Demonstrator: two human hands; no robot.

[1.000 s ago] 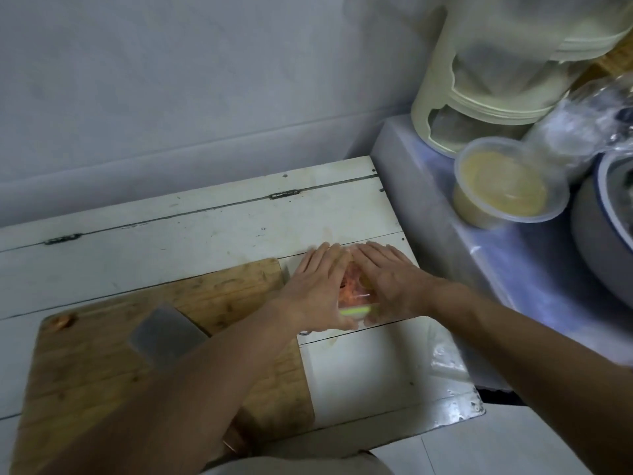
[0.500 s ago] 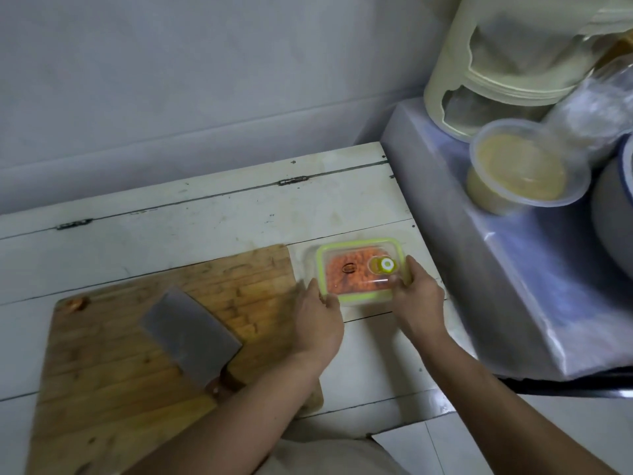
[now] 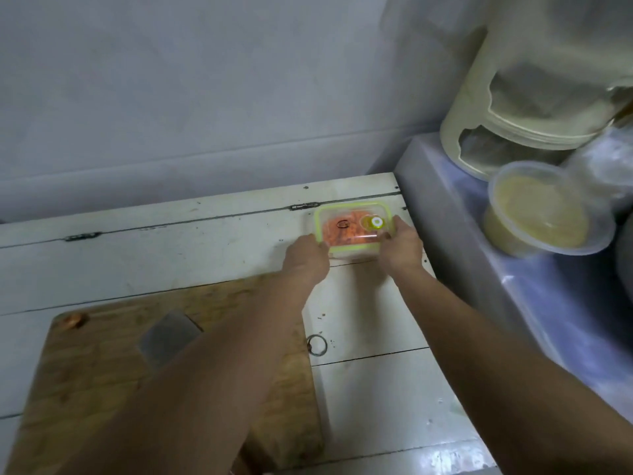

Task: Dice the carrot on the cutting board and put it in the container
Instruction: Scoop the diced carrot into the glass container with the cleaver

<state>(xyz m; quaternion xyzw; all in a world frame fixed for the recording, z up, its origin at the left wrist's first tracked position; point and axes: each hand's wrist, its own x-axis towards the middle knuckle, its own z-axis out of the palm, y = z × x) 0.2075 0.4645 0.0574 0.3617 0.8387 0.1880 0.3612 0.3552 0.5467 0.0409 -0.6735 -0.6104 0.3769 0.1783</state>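
Note:
A small clear container (image 3: pixel 352 228) with a green-rimmed lid sits on the white table near its far right corner, full of diced orange carrot. My left hand (image 3: pixel 305 257) grips its left side and my right hand (image 3: pixel 399 245) grips its right side. The wooden cutting board (image 3: pixel 102 371) lies at the near left with a cleaver (image 3: pixel 168 337) flat on it, partly hidden by my left forearm. A small carrot end (image 3: pixel 73 319) rests at the board's far left corner.
A raised grey ledge (image 3: pixel 513 286) borders the table on the right, carrying a cream appliance (image 3: pixel 534 90), a lidded plastic tub (image 3: pixel 544 210) and a plastic bag. A metal ring (image 3: pixel 317 345) lies on the table beside the board. A wall stands behind.
Both hands came off the lid's top and took the container by its sides. They have slid it away from me, toward the table's far right corner.

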